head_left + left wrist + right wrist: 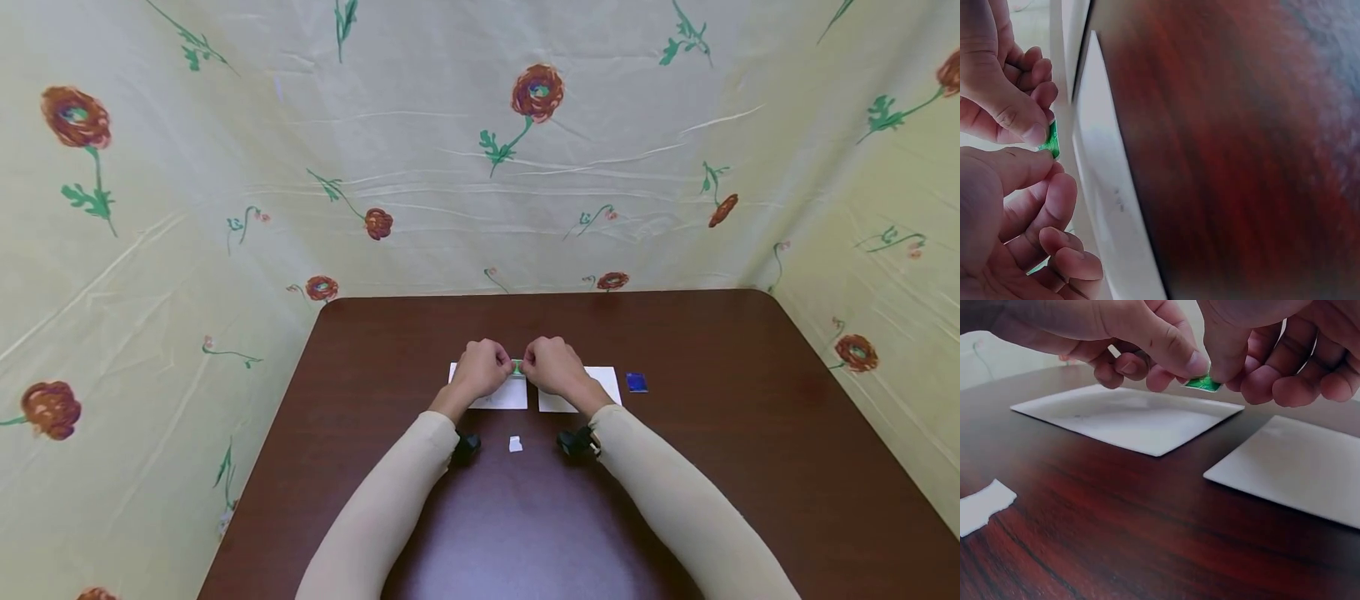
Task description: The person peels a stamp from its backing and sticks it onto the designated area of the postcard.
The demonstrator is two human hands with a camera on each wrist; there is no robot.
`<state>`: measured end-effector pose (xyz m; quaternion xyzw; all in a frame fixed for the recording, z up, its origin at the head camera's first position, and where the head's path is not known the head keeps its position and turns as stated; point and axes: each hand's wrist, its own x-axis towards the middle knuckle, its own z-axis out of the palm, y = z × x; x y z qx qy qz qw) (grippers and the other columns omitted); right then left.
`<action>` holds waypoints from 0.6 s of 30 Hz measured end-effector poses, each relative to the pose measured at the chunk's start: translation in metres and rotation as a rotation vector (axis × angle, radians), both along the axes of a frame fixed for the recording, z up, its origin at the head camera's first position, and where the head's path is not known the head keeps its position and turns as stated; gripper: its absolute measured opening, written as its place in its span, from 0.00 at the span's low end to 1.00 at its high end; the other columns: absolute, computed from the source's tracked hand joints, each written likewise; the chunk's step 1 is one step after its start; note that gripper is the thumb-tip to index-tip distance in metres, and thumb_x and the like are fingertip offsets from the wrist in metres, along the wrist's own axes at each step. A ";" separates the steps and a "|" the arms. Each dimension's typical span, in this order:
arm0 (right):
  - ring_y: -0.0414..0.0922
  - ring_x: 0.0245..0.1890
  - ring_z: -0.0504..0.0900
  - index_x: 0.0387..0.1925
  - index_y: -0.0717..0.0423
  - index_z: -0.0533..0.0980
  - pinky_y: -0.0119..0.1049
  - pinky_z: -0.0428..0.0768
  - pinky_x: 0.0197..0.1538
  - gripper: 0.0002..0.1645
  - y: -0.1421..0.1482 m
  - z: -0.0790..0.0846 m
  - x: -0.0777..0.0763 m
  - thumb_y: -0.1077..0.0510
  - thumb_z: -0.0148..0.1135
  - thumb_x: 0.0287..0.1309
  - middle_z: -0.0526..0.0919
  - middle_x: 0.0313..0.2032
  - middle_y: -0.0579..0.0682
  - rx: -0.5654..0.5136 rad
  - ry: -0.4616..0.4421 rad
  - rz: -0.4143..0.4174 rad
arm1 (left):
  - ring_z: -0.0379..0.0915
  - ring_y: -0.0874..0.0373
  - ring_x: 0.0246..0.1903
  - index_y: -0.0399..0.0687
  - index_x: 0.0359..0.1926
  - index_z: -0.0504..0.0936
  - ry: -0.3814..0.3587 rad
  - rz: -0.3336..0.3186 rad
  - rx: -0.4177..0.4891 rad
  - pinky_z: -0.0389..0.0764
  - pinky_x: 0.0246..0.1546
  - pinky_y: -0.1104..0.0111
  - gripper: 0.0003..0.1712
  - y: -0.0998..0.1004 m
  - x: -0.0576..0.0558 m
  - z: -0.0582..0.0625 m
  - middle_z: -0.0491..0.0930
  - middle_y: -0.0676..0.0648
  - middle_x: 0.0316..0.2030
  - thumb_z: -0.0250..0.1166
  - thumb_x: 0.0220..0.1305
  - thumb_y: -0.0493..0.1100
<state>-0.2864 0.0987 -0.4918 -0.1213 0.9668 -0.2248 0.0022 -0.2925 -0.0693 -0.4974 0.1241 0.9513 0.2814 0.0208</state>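
Observation:
Between my two hands is a small flat green piece [517, 367], shiny and pale-edged in the right wrist view. My left hand [483, 367] pinches one end of it with thumb and forefinger. The other end is pinched by my right hand [553, 365], thumb tips close together. Most of the green piece [1204, 383] is hidden by the fingertips. Both hands are raised over two white cards: the left card [502, 398] lies below my left hand, the right card [603, 383] under my right hand and wrist. Faint small marks show on the left card [1129, 422].
A small blue square [637, 382] lies just right of the right card. Nearer the body, between the forearms, is a torn white paper scrap [515, 444]. The dark brown table [375, 400] backs onto a flowered curtain [450, 125], which also hangs at both sides.

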 end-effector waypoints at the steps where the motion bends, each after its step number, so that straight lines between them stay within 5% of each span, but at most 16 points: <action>1: 0.43 0.20 0.74 0.19 0.47 0.80 0.34 0.69 0.23 0.14 0.000 -0.001 0.000 0.53 0.64 0.60 0.77 0.17 0.43 0.002 -0.005 -0.001 | 0.74 0.58 0.25 0.52 0.23 0.85 -0.008 0.001 -0.001 0.72 0.24 0.69 0.11 0.000 0.000 -0.002 0.80 0.53 0.22 0.67 0.63 0.44; 18: 0.45 0.21 0.74 0.17 0.48 0.77 0.36 0.70 0.26 0.16 -0.004 -0.008 -0.001 0.54 0.64 0.60 0.76 0.18 0.45 0.063 -0.032 0.011 | 0.75 0.57 0.26 0.54 0.23 0.84 -0.008 0.027 -0.025 0.75 0.28 0.67 0.09 0.002 -0.002 -0.015 0.81 0.54 0.25 0.68 0.61 0.45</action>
